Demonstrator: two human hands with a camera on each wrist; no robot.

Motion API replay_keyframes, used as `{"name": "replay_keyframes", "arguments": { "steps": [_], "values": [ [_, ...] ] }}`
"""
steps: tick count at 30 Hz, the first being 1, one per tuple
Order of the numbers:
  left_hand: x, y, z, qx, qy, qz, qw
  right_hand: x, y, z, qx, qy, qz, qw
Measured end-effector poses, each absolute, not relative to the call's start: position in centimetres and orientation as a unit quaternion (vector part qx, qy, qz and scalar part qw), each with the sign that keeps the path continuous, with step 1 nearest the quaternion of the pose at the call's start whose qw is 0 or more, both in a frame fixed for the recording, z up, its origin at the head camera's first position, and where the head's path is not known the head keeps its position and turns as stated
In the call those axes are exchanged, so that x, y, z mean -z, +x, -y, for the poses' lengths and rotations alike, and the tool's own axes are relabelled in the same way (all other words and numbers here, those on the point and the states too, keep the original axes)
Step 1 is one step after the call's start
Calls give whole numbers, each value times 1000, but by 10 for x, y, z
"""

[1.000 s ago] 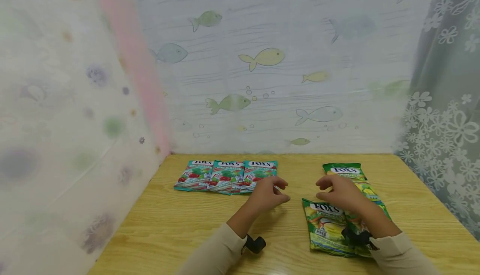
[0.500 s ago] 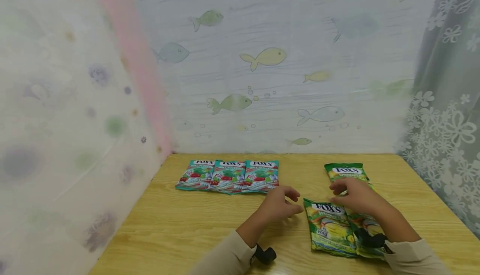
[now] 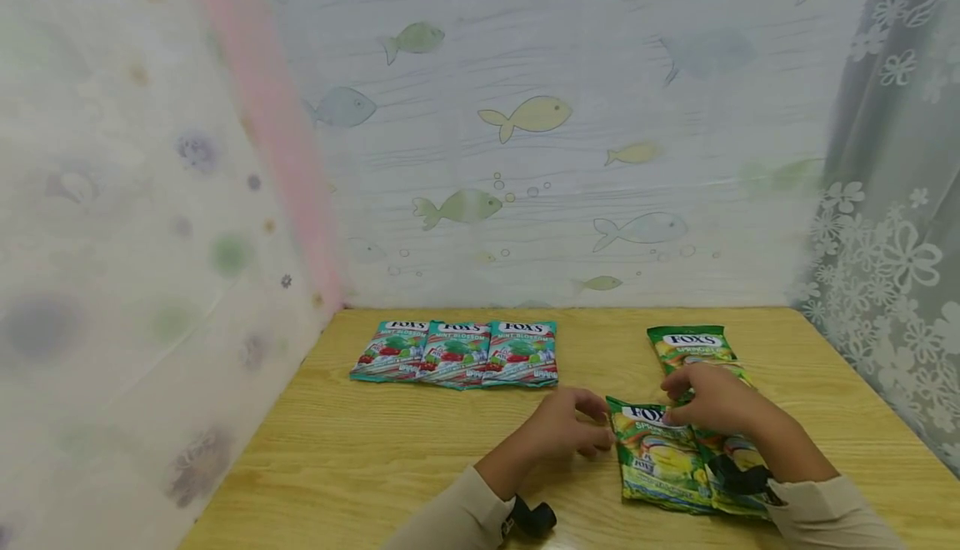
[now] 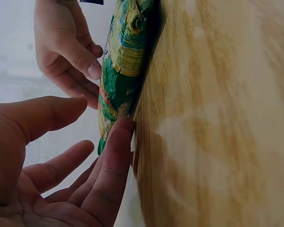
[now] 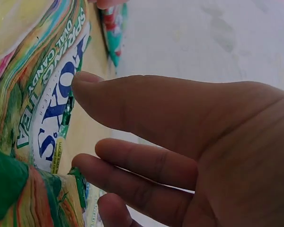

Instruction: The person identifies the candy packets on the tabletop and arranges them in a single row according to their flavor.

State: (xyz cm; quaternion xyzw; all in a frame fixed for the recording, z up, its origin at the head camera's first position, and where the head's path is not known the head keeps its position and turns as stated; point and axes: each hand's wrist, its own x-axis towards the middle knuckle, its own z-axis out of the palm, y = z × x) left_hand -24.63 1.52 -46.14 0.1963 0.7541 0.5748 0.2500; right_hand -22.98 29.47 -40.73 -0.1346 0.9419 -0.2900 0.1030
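A green and yellow Fox's candy bag (image 3: 663, 467) lies flat near the table's front right, overlapping a similar candy bag (image 3: 738, 454) partly hidden by my right wrist. My left hand (image 3: 562, 429) is at its left edge, thumb and fingers spread. In the left wrist view one fingertip (image 4: 125, 125) meets the bag's edge low by the table. Over the bag's top edge hovers my right hand (image 3: 723, 400). Its thumb (image 5: 87, 82) overlaps the printed top edge in the right wrist view, with the other fingers apart from it; contact cannot be told.
Three teal mint candy bags (image 3: 453, 354) lie overlapping in a row at the back left of the wooden table (image 3: 360, 450). Another green candy bag (image 3: 690, 342) lies behind my right hand. A fish-patterned sheet (image 3: 525, 200) hangs behind the table.
My left hand has moved right and toward me, from beside the teal bags to the front green bag's left edge. My right hand has shifted slightly right and lower. The bags have stayed put.
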Motion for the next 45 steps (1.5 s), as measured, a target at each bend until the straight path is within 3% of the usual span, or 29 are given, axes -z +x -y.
{"name": "replay_keyframes", "arguments": {
  "steps": [15, 27, 45],
  "values": [
    [462, -244, -16, -570, 225, -732, 297, 415, -230, -290, 293, -143, -937, 126],
    [458, -244, -17, -558, 223, -743, 294, 420, -232, -285, 287, -147, -939, 119],
    [458, -243, -18, -602, 188, -721, 286, 428, -231, -275, 250, -141, -957, 44]
  ]
}}
